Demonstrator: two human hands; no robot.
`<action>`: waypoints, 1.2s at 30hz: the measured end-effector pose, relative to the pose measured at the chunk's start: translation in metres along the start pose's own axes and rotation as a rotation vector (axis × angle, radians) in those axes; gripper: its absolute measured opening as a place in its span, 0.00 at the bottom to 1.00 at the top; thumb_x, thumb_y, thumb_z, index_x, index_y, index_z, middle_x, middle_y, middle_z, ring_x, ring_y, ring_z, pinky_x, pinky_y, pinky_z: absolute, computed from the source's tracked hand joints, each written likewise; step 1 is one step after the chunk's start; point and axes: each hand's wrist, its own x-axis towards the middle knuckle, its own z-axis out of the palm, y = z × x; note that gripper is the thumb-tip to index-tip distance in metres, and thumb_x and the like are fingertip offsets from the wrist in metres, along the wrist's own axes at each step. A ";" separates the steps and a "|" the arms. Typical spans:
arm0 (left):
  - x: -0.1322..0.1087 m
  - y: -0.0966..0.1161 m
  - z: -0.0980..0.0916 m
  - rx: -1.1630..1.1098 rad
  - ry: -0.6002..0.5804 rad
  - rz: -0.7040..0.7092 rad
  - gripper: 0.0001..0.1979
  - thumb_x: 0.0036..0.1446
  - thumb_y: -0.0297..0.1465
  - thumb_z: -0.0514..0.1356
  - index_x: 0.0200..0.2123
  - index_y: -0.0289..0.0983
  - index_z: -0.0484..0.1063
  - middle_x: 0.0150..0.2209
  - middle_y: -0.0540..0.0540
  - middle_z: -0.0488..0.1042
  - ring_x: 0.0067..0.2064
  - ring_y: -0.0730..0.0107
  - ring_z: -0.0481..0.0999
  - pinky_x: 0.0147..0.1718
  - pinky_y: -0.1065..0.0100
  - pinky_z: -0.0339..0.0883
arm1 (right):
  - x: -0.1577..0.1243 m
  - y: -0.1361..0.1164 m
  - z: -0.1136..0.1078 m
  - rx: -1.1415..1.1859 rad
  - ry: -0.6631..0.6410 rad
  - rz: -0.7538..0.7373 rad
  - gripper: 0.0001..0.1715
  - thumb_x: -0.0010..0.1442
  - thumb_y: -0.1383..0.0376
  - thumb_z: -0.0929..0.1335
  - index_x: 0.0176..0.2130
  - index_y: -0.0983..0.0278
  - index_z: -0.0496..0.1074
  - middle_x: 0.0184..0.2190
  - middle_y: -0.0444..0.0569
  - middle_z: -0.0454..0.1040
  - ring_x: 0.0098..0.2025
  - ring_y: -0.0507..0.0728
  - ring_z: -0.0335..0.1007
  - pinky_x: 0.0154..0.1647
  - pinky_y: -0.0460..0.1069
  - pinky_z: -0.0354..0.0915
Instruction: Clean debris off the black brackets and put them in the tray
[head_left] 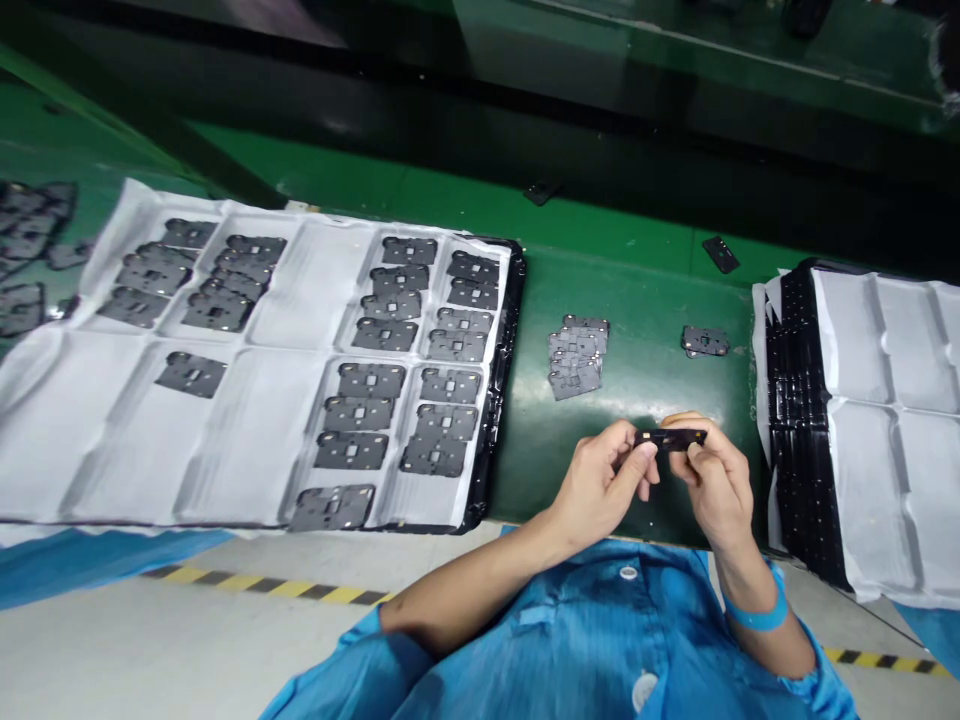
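A small dark plate [671,438] is held up by its two ends over the front part of the green table [637,290]. My left hand [611,470] pinches its left end between thumb and fingers. The right end sits between the thumb and fingers of my right hand [712,475]. Beyond my left hand lies an overlapping pile of dark plates [576,357]. A smaller stack of plates [705,341] rests beyond my right hand.
At the left, a white-lined tray [292,280] holds many dark plates in its compartments. Stacked black trays [799,400] with a white liner stand at the right. Two loose dark pieces [721,254] [541,191] lie farther back. More plates [30,225] sit at the far left.
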 end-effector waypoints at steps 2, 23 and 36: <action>0.000 -0.001 0.000 0.001 0.001 -0.010 0.21 0.74 0.48 0.58 0.34 0.39 0.65 0.29 0.48 0.78 0.25 0.74 0.76 0.30 0.71 0.68 | 0.000 0.000 -0.003 0.010 -0.046 -0.017 0.15 0.71 0.61 0.64 0.49 0.62 0.78 0.38 0.47 0.73 0.26 0.52 0.61 0.28 0.51 0.59; 0.008 0.004 -0.012 0.051 -0.025 0.010 0.17 0.75 0.42 0.49 0.33 0.42 0.59 0.24 0.54 0.61 0.25 0.72 0.59 0.27 0.67 0.55 | -0.001 -0.012 0.005 -0.321 -0.090 -0.295 0.15 0.78 0.67 0.63 0.53 0.59 0.78 0.46 0.52 0.77 0.27 0.51 0.66 0.29 0.50 0.67; 0.009 0.002 -0.014 0.187 0.012 0.074 0.16 0.74 0.39 0.45 0.32 0.41 0.57 0.25 0.55 0.57 0.27 0.72 0.58 0.29 0.68 0.53 | 0.002 -0.013 0.007 -0.404 -0.109 -0.402 0.16 0.77 0.72 0.63 0.53 0.58 0.76 0.46 0.49 0.77 0.34 0.52 0.72 0.34 0.49 0.69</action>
